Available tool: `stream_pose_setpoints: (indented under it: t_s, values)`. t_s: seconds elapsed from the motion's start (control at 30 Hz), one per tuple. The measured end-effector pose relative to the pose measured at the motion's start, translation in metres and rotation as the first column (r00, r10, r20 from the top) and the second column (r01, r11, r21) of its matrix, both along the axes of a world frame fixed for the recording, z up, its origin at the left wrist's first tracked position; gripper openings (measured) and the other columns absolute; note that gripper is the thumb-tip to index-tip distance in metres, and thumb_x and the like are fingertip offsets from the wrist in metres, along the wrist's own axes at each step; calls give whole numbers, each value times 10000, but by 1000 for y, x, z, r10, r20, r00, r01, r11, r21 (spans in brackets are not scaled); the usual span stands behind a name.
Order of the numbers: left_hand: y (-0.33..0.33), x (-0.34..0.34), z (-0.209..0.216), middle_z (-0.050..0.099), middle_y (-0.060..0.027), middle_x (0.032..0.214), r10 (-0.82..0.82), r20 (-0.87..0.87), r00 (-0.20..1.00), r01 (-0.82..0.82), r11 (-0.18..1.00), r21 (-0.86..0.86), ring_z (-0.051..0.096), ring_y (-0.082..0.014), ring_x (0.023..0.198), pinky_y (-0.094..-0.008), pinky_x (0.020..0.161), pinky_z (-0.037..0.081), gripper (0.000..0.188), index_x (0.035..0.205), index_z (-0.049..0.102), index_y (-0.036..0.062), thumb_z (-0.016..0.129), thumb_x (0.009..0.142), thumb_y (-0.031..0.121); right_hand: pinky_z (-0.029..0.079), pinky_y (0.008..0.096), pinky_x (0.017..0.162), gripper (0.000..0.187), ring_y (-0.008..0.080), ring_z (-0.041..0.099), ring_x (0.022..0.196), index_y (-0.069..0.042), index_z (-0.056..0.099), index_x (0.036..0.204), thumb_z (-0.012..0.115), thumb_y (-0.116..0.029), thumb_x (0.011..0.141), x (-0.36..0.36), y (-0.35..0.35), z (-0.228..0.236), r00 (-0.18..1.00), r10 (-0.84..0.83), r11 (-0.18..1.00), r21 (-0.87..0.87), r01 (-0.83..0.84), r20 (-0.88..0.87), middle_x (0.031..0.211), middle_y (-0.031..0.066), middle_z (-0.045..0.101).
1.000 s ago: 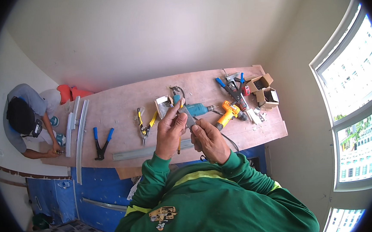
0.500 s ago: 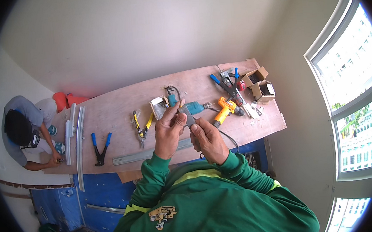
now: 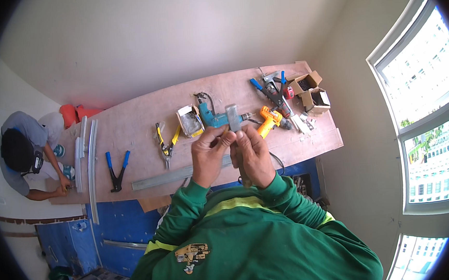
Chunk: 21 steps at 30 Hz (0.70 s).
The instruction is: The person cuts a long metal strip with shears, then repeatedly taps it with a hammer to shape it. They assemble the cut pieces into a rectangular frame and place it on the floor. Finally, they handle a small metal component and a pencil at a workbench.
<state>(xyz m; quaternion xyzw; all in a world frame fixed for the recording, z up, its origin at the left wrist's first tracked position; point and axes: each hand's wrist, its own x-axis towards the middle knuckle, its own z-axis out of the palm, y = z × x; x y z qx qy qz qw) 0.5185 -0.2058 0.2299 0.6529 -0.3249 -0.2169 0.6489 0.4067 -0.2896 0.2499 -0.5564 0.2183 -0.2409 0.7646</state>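
Note:
Above the workbench, a short flat grey metal piece (image 3: 233,117) stands up between my two hands. My left hand (image 3: 210,154) is closed, its thumb and fingertips pinching the lower left side of the piece. My right hand (image 3: 256,156) grips the bottom of it from the right, fingers curled. A narrow brownish part shows below the right hand; I cannot tell what it is. Just beyond lies a teal power drill (image 3: 215,117). An open white box (image 3: 190,120) sits near the left hand, and a yellow cordless drill (image 3: 270,121) lies right of the right hand.
The wooden workbench (image 3: 139,112) holds yellow-handled snips (image 3: 166,145), a blue-handled riveter (image 3: 117,171), a second riveter (image 3: 272,92), cardboard boxes (image 3: 315,101) and metal channels (image 3: 159,179). A crouching co-worker (image 3: 27,148) handles something small at the left end. Windows (image 3: 426,126) line the right.
The metal piece has turned more upright and moved up and right. My left hand has shifted from its upper end down to its lower side. The view has shifted slightly.

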Motion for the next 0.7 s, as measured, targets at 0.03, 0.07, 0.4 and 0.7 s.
stream_pose_setpoints:
  t_s: [0.03, 0.07, 0.4, 0.7]
  values:
    - [0, -3, -2, 596, 62, 893, -26, -78, 997, 23, 999, -49, 428, -26, 698, -222, 597, 384, 369, 1380, 681, 62, 671, 1063, 250, 425, 241, 513, 278, 85, 517, 577, -76, 518, 989, 465, -298, 1148, 1, -3, 0, 999, -24, 1000, 9, 24, 21, 730, 8, 556]
    - [0, -5, -3, 603, 55, 924, -43, -187, 981, 33, 998, -54, 444, -27, 706, -221, 599, 392, 371, 1395, 672, 67, 651, 1074, 253, 425, 239, 507, 277, 85, 519, 573, -77, 519, 995, 464, -301, 1148, 0, -6, 1, 997, -46, 999, 9, 45, 66, 728, 8, 557]
    - [10, 9, 4, 543, 59, 919, -177, -447, 877, 80, 971, -226, 427, -27, 727, -187, 628, 366, 451, 1519, 558, 85, 618, 1091, 217, 425, 241, 502, 261, 80, 506, 565, -89, 517, 1000, 483, -305, 1142, -16, 5, -12, 983, 155, 986, 71, -148, -98, 751, 7, 559]
    - [11, 9, 1, 532, 60, 894, -125, -252, 960, 99, 988, -115, 428, -30, 747, -211, 651, 383, 494, 1529, 541, 72, 663, 1059, 163, 427, 244, 515, 273, 76, 503, 585, -89, 516, 994, 492, -319, 1139, -16, 6, -12, 980, 149, 989, 44, -144, -130, 761, -3, 547]
